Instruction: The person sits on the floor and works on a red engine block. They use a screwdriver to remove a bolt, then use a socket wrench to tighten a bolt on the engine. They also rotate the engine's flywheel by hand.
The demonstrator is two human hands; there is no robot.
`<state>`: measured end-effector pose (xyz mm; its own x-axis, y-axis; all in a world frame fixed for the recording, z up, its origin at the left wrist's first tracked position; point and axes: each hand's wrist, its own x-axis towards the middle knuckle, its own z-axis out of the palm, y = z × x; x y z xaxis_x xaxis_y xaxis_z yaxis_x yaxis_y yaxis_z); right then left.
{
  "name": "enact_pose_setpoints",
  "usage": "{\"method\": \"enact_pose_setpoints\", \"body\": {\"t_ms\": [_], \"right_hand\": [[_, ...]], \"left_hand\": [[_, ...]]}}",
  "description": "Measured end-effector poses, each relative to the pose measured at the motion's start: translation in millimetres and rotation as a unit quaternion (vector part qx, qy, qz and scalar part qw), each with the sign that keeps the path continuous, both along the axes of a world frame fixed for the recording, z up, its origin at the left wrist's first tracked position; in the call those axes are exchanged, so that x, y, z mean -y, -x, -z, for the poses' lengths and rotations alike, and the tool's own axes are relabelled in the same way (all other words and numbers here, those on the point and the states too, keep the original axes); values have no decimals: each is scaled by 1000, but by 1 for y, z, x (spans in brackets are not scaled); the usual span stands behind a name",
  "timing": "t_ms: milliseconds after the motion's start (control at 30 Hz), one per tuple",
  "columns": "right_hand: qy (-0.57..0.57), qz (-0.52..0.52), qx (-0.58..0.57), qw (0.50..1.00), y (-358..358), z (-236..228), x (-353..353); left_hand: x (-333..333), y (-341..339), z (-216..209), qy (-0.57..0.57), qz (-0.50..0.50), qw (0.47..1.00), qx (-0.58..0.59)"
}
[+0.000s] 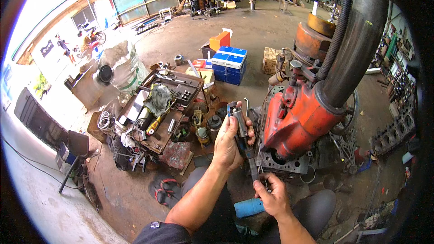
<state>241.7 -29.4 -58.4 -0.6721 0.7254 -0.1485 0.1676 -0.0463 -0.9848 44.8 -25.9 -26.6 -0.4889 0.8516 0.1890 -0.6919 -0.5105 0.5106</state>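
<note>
In front of my body I hold a long dark tool [252, 163] with a grey cylindrical head and blue parts; its exact kind is unclear. My left hand [227, 147] is closed around the upper part, with the fingers behind it and the thumb in front. Lower down, my right hand [273, 194] pinches the thin bottom end between thumb and fingers. A blue cylinder [249, 208] lies just below the tool, beside my right hand. To the right, a red machine head [300, 119] stands over a metal engine block [294, 166] with round bores.
An open toolbox [183, 79] and a brown tray [169, 129] of tools are at the left. Blue-and-white boxes [229, 65] stand farther back. A can [203, 136] is near my left hand. Another engine block [393, 133] lies at far right. Several people appear in the background.
</note>
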Motion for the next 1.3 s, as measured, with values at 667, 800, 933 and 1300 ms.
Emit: {"method": "enact_pose_setpoints", "body": {"t_ms": [667,800,933,1300], "right_hand": [[-61,33,-16,997,2,1,-1],[-84,35,-22,996,3,2,-2],[-75,29,-23,996,4,2,-1],[-74,28,-12,997,4,1,2]], "left_hand": [[3,4,-2,8,-13,999,-37],[3,4,-2,5,2,999,-38],[3,2,-3,8,10,999,-47],[3,0,-2,4,16,999,-30]]}}
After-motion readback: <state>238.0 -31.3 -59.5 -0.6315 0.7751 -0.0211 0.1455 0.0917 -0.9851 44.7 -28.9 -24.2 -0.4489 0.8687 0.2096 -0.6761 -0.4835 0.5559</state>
